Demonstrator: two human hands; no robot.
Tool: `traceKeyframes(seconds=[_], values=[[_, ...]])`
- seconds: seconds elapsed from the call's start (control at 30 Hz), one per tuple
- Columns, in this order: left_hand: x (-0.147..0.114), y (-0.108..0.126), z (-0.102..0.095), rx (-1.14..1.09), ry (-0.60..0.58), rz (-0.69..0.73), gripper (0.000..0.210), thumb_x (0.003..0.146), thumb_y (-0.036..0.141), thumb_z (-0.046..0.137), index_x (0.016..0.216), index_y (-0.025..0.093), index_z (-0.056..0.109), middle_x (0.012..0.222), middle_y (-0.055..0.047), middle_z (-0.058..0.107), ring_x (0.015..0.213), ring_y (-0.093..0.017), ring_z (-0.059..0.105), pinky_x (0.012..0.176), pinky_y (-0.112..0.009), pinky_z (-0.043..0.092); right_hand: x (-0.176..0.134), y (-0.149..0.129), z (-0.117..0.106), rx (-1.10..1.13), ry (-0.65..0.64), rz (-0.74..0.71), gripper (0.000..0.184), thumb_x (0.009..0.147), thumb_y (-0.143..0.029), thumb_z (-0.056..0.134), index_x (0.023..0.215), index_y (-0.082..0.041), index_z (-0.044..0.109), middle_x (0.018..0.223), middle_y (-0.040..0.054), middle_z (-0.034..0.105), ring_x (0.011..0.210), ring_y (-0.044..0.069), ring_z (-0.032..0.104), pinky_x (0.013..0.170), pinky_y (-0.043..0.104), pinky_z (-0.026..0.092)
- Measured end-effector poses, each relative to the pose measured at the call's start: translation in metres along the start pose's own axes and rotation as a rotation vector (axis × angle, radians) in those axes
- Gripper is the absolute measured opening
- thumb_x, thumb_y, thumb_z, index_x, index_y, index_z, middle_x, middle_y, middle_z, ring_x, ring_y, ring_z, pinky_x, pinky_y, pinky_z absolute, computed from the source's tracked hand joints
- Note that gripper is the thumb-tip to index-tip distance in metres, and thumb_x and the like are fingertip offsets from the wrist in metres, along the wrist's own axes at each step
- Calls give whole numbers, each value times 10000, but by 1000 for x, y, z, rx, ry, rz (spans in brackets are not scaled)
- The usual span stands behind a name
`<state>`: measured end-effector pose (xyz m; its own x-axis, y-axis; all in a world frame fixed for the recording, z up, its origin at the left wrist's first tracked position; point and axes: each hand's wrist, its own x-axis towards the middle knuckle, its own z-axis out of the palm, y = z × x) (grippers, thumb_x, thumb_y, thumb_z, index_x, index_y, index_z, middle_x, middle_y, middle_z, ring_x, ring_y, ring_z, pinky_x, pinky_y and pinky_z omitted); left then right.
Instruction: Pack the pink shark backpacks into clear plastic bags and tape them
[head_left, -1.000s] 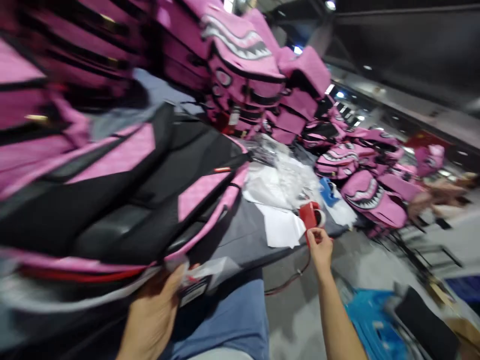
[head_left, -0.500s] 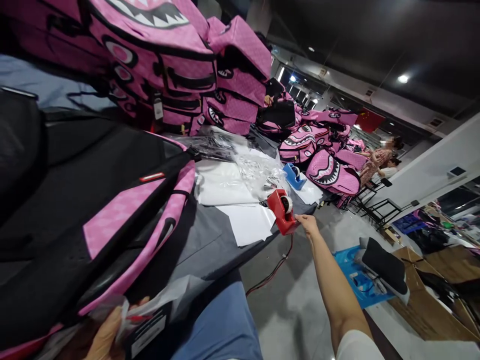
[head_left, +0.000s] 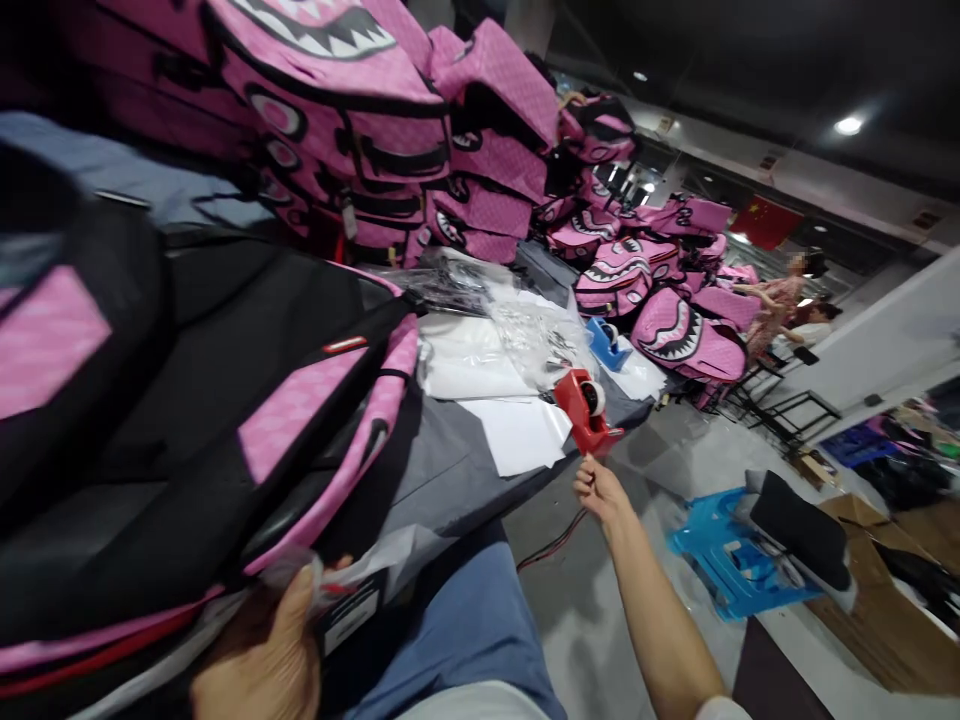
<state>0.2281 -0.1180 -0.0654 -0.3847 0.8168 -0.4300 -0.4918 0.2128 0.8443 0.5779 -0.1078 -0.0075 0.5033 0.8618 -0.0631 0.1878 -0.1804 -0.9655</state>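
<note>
Found displaced since half a second ago: right hand, then at the right side of the red tape dispenser, now drawn nearer and lower, just beside its near end. Not possible to confirm contact with it. Found unchanged: left hand, kept closed on clear plastic at the near edge of the pink-and-black backpack. Judged from this: handling at the dispenser still in hand or just ending, with the plastic kept under control meanwhile.

Regarding pose: right forearm extended from the near right, angled far and slightly left; thumb and forefinger brought together at the tips, remaining fingers curled in. Not possible to tell any tape between them. Left hand low at the near left, back upward, thumb laid over the plastic, gripping it against fingers largely hidden beneath.

Located: backpack lying at the near left of the grey table, strap side up; white label visible just right of the left hand. Dispenser at the table's right edge, white tape roll seated in it, beside white sheets. Noted farther off: blue tape dispenser and, far left, stacked pink backpacks.
</note>
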Motion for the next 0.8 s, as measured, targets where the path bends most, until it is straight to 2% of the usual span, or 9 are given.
traceKeyframes(seconds=[0.07, 0.17, 0.23, 0.3, 0.37, 0.5, 0.7, 0.8], values=[[-5, 2, 5, -2, 16, 63, 390, 589, 483, 848, 828, 207, 712, 801, 31, 757, 754, -203, 718, 710, -304, 615, -23, -5, 51, 89, -207, 15, 552, 751, -762, 572, 662, -275, 327, 504, -121, 226, 436, 93, 189, 391, 212, 236], [-9, 3, 10, -14, -30, 119, 443, 609, 517, 833, 838, 163, 700, 777, -21, 755, 742, -218, 721, 764, -340, 593, -59, -28, 118, 183, -613, -43, 471, 845, -694, 569, 756, -255, 421, 507, -117, 285, 447, 91, 228, 436, 213, 261], [-7, 2, 12, -39, -63, 133, 455, 622, 524, 830, 853, 153, 702, 786, -42, 761, 734, -224, 718, 777, -357, 583, -75, -47, 153, 121, -837, -197, 419, 875, -628, 596, 789, -237, 474, 541, -100, 374, 475, 88, 309, 479, 213, 299], [-4, 0, 11, -46, -58, 177, 452, 627, 512, 834, 873, 152, 712, 836, -58, 771, 774, -227, 714, 799, -354, 570, -84, -60, 179, -32, -934, -413, 365, 908, -556, 596, 787, -219, 523, 590, -77, 468, 516, 89, 401, 517, 212, 341], [-2, -2, 9, -31, -40, 225, 453, 633, 504, 833, 898, 154, 721, 896, -69, 776, 817, -228, 705, 798, -340, 561, -87, -65, 198, -189, -895, -629, 314, 962, -471, 551, 782, -214, 552, 607, -66, 529, 530, 92, 460, 534, 207, 360], [0, -4, 6, -38, -66, 210, 457, 631, 522, 816, 880, 152, 715, 851, -62, 761, 768, -213, 682, 715, -313, 552, -88, -58, 215, -421, -654, -955, 259, 1006, -355, 518, 789, -223, 571, 600, -51, 588, 520, 105, 527, 531, 205, 360], [3, -7, 5, -40, -77, 198, 423, 627, 476, 819, 882, 157, 710, 842, -52, 755, 780, -204, 678, 740, -307, 541, -82, -55, 220, -782, -547, -1110, 164, 953, -284, 617, 805, -215, 597, 672, -9, 683, 595, 132, 620, 571, 222, 355], [1, -6, 3, -45, -96, 203, 413, 636, 471, 827, 884, 160, 716, 863, -56, 762, 818, -219, 690, 785, -325, 546, -80, -56, 224, -857, -478, -1175, 128, 912, -259, 657, 805, -213, 605, 656, -6, 693, 577, 141, 629, 554, 242, 318]])
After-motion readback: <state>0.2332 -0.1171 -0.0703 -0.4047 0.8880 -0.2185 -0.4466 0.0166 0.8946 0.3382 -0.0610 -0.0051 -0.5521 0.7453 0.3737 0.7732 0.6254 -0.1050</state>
